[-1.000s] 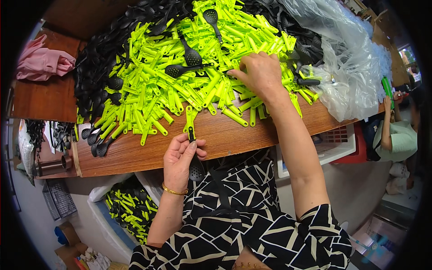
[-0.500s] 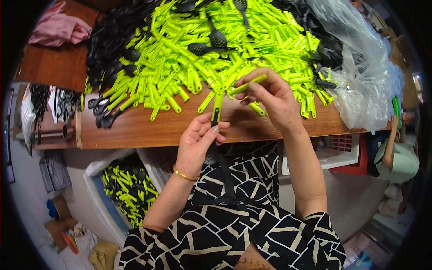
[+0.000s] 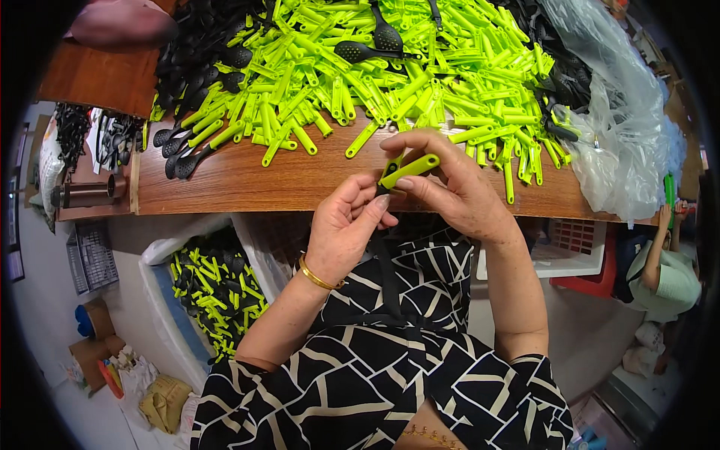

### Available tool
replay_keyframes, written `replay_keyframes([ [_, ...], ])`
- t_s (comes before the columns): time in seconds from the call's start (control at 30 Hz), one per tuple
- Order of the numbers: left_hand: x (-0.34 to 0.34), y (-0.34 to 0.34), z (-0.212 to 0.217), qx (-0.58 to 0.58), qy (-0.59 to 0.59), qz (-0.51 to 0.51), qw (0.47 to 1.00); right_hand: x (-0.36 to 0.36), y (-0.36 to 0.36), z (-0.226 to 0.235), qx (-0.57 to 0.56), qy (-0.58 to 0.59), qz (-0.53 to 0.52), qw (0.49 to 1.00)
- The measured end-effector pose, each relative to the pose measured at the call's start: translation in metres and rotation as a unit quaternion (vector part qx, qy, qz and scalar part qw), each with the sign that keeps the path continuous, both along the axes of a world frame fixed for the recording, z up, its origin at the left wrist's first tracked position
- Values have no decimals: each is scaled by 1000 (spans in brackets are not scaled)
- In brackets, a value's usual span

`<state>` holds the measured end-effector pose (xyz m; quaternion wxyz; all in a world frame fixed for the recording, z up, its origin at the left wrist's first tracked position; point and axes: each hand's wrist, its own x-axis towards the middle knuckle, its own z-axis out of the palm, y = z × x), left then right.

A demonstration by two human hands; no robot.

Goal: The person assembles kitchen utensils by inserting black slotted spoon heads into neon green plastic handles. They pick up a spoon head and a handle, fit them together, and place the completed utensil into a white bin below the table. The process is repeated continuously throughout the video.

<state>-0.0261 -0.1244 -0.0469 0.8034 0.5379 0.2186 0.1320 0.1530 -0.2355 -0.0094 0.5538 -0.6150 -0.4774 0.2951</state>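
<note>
Just in front of the table edge, my left hand [image 3: 349, 221] pinches a black slotted spoon by its handle end, where a lime-green handle shell [image 3: 391, 166] sits on the black stem. The spoon's head is hidden below the hand. My right hand [image 3: 457, 187] grips a second lime-green handle shell [image 3: 412, 170] between thumb and fingers. This shell crosses at an angle over the spoon's handle end, touching or very close to it. Beyond the hands spreads a large heap of lime-green handle shells [image 3: 300, 90].
Black slotted spoons [image 3: 386, 35] lie on the heap. Several spoons with green handles [image 3: 193, 159] rest at the table's left. A lined bin [image 3: 217, 300] below holds finished-looking utensils. Clear plastic sheeting [image 3: 622, 112] covers the right side; a white crate [image 3: 577, 255] stands beneath. Another person [image 3: 664, 262] is far right.
My right hand has brought its green shell down and left to the spoon's handle in my left hand. My left hand has shifted slightly right. The whole view has tilted a little.
</note>
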Motion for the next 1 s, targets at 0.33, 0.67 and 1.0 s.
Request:
replay_keyframes([
  [0.33, -3, -2, -7, 31, 34, -16, 999, -6, 3, 5, -93, -102, 6, 990],
  [0.67, -42, -7, -29, 169, 59, 11, 984, -39, -7, -44, -88, 77, 8, 993],
  [1.0, -48, -15, -63, 2, 94, 45, 995, -54, 15, -50, -56, -151, -34, 986],
])
